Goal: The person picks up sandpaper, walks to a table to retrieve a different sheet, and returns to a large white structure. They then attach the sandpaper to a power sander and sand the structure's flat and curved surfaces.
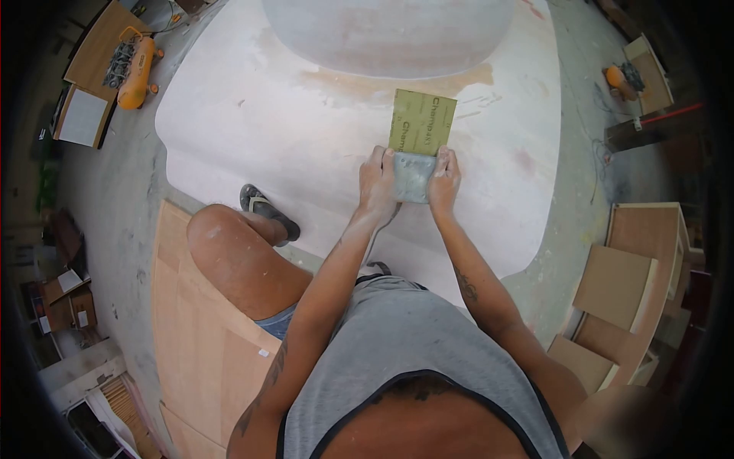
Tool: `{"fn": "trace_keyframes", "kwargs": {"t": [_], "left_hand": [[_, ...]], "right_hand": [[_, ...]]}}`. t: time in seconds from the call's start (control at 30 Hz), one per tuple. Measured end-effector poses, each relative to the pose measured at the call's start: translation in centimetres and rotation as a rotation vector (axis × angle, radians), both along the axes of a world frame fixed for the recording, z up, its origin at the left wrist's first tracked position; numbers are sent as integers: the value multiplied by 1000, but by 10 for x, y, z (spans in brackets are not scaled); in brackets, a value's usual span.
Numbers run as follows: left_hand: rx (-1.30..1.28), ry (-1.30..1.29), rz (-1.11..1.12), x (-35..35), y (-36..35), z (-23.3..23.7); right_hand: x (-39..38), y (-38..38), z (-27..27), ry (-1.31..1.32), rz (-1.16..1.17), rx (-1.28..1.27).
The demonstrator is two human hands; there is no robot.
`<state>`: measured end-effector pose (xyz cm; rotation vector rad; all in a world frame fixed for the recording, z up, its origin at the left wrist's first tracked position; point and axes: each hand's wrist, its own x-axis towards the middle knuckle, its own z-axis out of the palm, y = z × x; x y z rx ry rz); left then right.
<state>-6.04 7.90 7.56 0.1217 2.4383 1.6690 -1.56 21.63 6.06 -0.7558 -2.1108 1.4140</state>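
Both hands hold a grey rectangular sander (414,179) in front of me, its flat, dusty face toward me. My left hand (376,182) is closed around its left side, and my right hand (444,183) grips the right side. A sheet of yellow-green sandpaper (422,122) with dark printed lettering sticks out past the sander's far edge. My thumbs press at the sheet's two near corners. From the near end a dark cord (382,231) trails down toward my waist. The sander's underside is hidden.
Below my hands spreads a large whitish panel (222,99) with a grey rounded section (390,38) beyond. My sandalled foot (267,213) rests at its left edge. Wooden boards (199,306) lie on the left; an orange compressor (138,73) stands farther off. Wooden cabinetry (619,283) is on the right.
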Motion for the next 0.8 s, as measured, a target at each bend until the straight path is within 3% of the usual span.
{"fn": "trace_keyframes", "kwargs": {"t": [0.1, 0.2, 0.27, 0.3, 0.37, 0.47, 0.7, 0.8], "left_hand": [[-2, -51, -13, 7, -2, 0], [100, 156, 10, 8, 0, -8], [459, -63, 10, 9, 3, 0], [462, -60, 10, 6, 3, -6], [729, -135, -127, -10, -4, -34], [815, -347, -301, -30, -18, -51], [830, -400, -322, -29, -23, -36], [899, -302, -396, -28, -26, -41]], "right_hand": [[0, 1, -10, 99, -10, 21], [1, 9, -15, 45, 40, -14], [4, 13, -17, -40, 75, -30], [6, 19, -17, -37, 75, -27], [10, 35, -14, -110, 263, -277], [14, 50, 7, -121, 375, -488], [2, 70, 35, -50, 598, -495], [-2, 73, 22, -80, 707, -295]]}}
